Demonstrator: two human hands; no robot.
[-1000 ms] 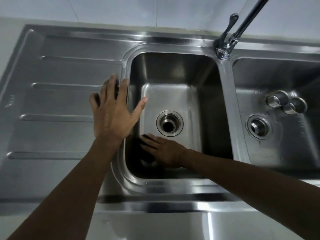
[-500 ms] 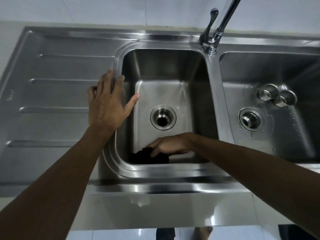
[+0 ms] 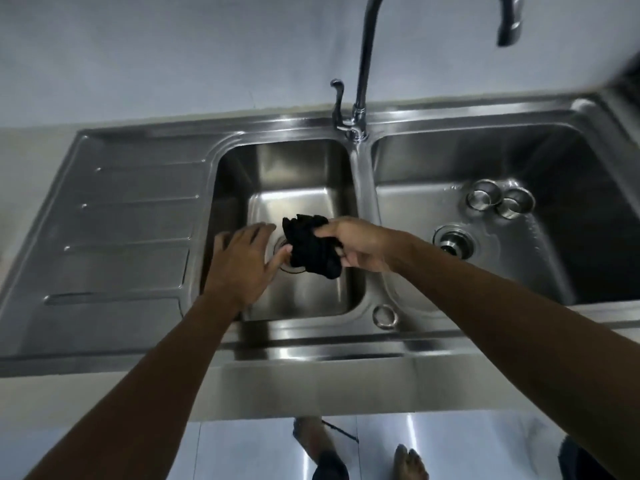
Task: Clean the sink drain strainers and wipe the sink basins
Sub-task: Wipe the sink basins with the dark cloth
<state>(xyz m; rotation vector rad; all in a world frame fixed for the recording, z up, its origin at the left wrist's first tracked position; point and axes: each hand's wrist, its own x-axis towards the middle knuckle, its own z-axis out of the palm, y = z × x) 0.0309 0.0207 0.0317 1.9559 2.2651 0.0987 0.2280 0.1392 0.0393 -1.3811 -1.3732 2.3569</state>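
the right hand (image 3: 360, 247) is closed around a bunched black cloth (image 3: 311, 247), fingers curled under it and thumb pinching the top, holding it in the air above the left basin (image 3: 301, 168). the left hand (image 3: 242, 265) is open, fingers spread and straight, holding nothing; its thumb reaches toward the cloth's lower edge, just beside it, though i cannot tell if they touch. the cloth hangs between the two hands, its wad running from the far left down to the near right, and it covers most of the left drain (image 3: 288, 268), of which only a sliver of ring shows. it looks dark, crumpled and limp; whether it is wet i cannot tell. outward to the right, past the divider, the two strainers (image 3: 483, 198) sit side by side on the floor of the right basin (image 3: 415, 216), toward the sink's far edge, touching or nearly so, with the open right drain (image 3: 453, 241) just nearer. both are shiny steel cups, mouths up. they lie well to the right of the cloth, so the right hand is the nearer one. the tap (image 3: 363, 64) rises from the far edge between the basins.
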